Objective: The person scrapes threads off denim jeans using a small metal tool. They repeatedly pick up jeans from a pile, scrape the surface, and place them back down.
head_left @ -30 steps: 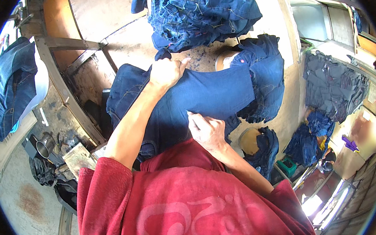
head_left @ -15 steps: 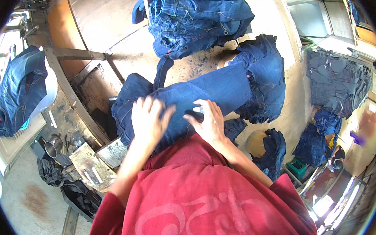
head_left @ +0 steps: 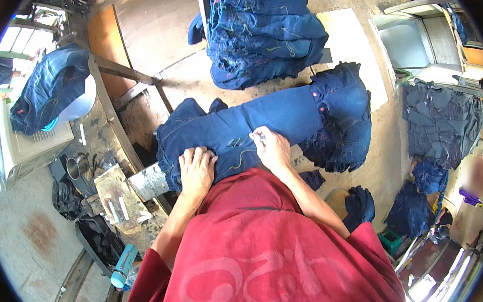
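A pair of blue jeans (head_left: 284, 116) lies stretched across in front of me, its far end reaching a bunched denim pile (head_left: 343, 109) on the right. My left hand (head_left: 196, 171) rests palm down on the denim near the left end, fingers bent slightly and lying on the cloth. Thumb and fingertips of my right hand (head_left: 272, 147) are pinched together just above the leg's middle. Whatever small thing they hold is too small to make out. Between the hands, a dark patch and a loose pale thread (head_left: 241, 160) show on the denim.
A tall stack of jeans (head_left: 266, 32) hangs or stands ahead. More jeans (head_left: 52, 86) lie at far left above a metal mug (head_left: 77, 167) and a wooden board (head_left: 119, 194). A turquoise bottle (head_left: 124, 265) is at lower left; grey garments (head_left: 440, 118) are piled at right.
My left hand has come down onto the denim near its left end. My right hand's fingers have closed into a pinch. The view has shifted, bringing the turquoise bottle in.
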`<state>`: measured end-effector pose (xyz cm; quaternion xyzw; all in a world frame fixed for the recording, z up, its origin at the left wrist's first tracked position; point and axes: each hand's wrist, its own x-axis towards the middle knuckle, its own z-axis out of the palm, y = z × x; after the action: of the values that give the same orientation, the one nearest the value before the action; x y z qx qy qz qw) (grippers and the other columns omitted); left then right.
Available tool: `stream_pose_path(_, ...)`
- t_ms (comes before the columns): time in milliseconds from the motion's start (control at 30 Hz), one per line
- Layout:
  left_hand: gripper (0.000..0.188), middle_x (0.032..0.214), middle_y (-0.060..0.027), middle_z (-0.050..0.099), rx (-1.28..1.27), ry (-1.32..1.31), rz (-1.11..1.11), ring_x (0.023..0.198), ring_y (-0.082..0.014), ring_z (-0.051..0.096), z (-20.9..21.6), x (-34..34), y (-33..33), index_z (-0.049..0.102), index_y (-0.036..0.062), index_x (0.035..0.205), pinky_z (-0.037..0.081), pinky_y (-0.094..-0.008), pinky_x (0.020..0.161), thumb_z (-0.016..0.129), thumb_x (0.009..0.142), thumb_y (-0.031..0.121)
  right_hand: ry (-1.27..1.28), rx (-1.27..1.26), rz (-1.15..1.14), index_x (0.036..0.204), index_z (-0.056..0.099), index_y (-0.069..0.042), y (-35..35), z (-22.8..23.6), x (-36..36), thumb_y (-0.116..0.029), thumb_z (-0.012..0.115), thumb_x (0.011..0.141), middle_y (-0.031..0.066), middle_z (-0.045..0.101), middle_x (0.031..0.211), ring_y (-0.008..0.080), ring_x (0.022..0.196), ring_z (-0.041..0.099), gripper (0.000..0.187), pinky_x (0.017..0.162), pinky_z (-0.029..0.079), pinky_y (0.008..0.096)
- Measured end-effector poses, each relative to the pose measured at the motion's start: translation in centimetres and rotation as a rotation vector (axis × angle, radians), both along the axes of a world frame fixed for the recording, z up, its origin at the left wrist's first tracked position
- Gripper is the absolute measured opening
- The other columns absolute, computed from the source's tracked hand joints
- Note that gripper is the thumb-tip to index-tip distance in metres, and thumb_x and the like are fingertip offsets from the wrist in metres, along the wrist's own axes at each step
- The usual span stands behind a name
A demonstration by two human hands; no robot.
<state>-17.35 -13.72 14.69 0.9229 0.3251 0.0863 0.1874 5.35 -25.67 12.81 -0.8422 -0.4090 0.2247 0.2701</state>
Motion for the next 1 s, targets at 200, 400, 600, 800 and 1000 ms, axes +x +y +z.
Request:
stream_pose_path(200, 0.023, 0.110, -0.0135, 0.067, -0.296, -0.247, 0.136, 0.086, -0.0328, 0.067, 2.8, 5.6, -2.8, 0.068, 0.0020, 0.104, 0.056, -0.0429, 0.073, 0.083, 0.093, 0.015, 0.529, 0.084, -0.108, 0.104, 0.075, 0.000, -0.4, 2.0, 0.1, -0.025, 0.073, 0.106, 0.0065, 0.059, 0.066, 0.0106, 0.059, 0.046, 0.025, 0.058, 0.042, 0.0338)
stream_pose_path(400, 0.019, 0.080, 0.0003, 0.066, -1.413, -0.371, 0.526, 0.059, -0.0089, 0.056, 3.4, 8.0, -3.1, 0.070, 0.0022, 0.109, 0.044, -0.0280, 0.054, 0.079, 0.100, 0.016, 0.549, 0.145, -0.061, 0.102, 0.075, 0.001, -0.5, 2.0, 0.6, -0.027, 0.076, 0.104, 0.0075, 0.063, 0.068, 0.0108, 0.061, 0.051, 0.028, 0.059, 0.044, 0.0340)
stream_pose_path(600, 0.016, 0.067, 0.0054, 0.057, -1.432, -0.326, 0.667, 0.050, -0.0051, 0.044, 2.5, 6.8, -4.5, 0.069, 0.0070, 0.110, 0.034, -0.0263, 0.047, 0.068, 0.108, 0.023, 0.606, 0.101, -0.032, 0.100, 0.075, 0.000, -1.4, 1.7, 1.0, -0.027, 0.078, 0.102, 0.0030, 0.063, 0.069, 0.0080, 0.065, 0.053, 0.028, 0.060, 0.044, 0.0319)
stream_pose_path(800, 0.016, 0.070, 0.0019, 0.058, -1.551, -0.477, 0.724, 0.045, -0.0063, 0.038, 4.0, 5.4, -5.1, 0.062, 0.0068, 0.109, 0.030, -0.0274, 0.043, 0.057, 0.112, 0.022, 0.647, 0.054, 0.032, 0.097, 0.078, -0.001, -1.4, 1.8, 2.1, -0.026, 0.081, 0.101, -0.0060, 0.057, 0.072, 0.0047, 0.069, 0.047, 0.026, 0.061, 0.040, 0.0298)
stream_pose_path(1000, 0.014, 0.076, 0.0010, 0.061, -1.635, -0.354, 0.755, 0.046, -0.0057, 0.037, 4.5, 5.9, -4.5, 0.064, 0.0069, 0.106, 0.026, -0.0264, 0.043, 0.058, 0.110, 0.020, 0.900, -0.095, -0.063, 0.096, 0.082, -0.005, -1.2, 2.3, 3.0, -0.025, 0.085, 0.097, -0.0083, 0.062, 0.078, 0.0055, 0.074, 0.050, 0.020, 0.067, 0.042, 0.0299)
